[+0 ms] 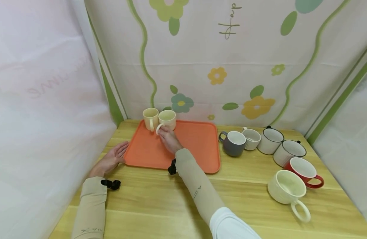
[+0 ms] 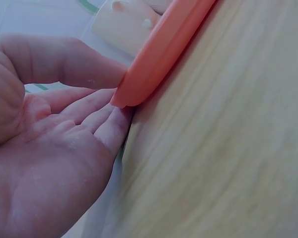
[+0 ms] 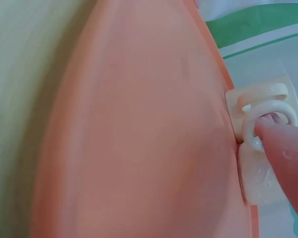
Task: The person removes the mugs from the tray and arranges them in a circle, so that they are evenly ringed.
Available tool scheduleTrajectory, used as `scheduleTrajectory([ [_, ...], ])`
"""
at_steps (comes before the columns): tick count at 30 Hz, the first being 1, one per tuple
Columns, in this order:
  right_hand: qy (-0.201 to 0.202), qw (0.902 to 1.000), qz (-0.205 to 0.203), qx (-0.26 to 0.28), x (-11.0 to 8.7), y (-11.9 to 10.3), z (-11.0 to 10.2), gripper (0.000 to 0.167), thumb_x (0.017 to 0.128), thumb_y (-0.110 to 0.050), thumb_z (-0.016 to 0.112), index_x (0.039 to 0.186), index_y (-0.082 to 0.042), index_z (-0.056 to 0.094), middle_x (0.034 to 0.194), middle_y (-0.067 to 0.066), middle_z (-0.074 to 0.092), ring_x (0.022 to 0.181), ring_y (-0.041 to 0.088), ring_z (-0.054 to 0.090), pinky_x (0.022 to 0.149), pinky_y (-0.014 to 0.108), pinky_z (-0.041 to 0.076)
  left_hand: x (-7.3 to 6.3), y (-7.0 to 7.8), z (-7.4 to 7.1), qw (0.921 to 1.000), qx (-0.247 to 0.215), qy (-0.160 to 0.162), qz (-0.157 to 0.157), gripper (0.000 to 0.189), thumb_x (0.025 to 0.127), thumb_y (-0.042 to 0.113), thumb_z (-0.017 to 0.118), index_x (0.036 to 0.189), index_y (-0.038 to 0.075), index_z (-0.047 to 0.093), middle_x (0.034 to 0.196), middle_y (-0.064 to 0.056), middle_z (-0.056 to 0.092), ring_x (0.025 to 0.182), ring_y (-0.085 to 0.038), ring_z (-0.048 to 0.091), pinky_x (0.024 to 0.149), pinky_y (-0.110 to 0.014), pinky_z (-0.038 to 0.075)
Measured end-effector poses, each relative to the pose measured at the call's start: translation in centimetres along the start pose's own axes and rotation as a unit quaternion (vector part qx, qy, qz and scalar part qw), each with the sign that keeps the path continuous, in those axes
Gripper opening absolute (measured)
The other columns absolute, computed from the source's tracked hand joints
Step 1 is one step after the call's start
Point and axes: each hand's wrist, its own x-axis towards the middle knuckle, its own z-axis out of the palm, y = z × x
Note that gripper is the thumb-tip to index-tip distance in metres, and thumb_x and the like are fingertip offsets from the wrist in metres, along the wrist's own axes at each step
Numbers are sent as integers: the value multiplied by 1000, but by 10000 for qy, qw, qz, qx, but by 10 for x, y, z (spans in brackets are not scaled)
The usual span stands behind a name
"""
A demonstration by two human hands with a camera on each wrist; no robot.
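My right hand [image 1: 170, 140] pinches the ring handle [image 3: 249, 130] of a cream mug [image 1: 168, 119] at the back left of the orange tray [image 1: 195, 146]. Close beside it on the left stands a second, slightly yellower mug [image 1: 150, 117], its handle towards me. My left hand [image 1: 112, 157] is at the tray's near left corner, palm turned up and fingers straight. In the left wrist view, its thumb [image 2: 84, 64] touches the tray rim [image 2: 154, 59] while the other fingertips lie against the corner from below.
On the right of the wooden table [image 1: 159, 205] stand a grey mug [image 1: 234, 146], a small white cup [image 1: 252, 139], two dark-rimmed white mugs [image 1: 271, 141], a red mug [image 1: 304, 170] and a large cream mug [image 1: 286, 189]. Patterned curtains [image 1: 189, 49] enclose the table's back and sides.
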Motion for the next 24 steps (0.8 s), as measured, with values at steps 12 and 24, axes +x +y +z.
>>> scheduleTrajectory([
  [12, 1191, 9652, 358, -2299, -15, -18, -18, 53, 110, -42, 53, 98, 8, 66, 97, 20, 65, 87, 29, 54, 86, 40, 45, 2, 5, 5, 9999, 102, -5, -55, 104, 85, -24, 52, 167, -4, -7, 175, -27, -10, 161, -48, -11, 102, -5, 44],
  [24, -228, 9780, 1419, -1512, -33, -55, -42, 35, 113, -23, 43, 88, 0, 53, 77, 9, 43, 60, 18, 29, 67, 36, 19, 0, 3, 4, 9999, 103, -16, -64, 102, 86, -25, 50, 167, -4, -8, 175, -28, -12, 160, -49, -12, 101, -8, 47],
])
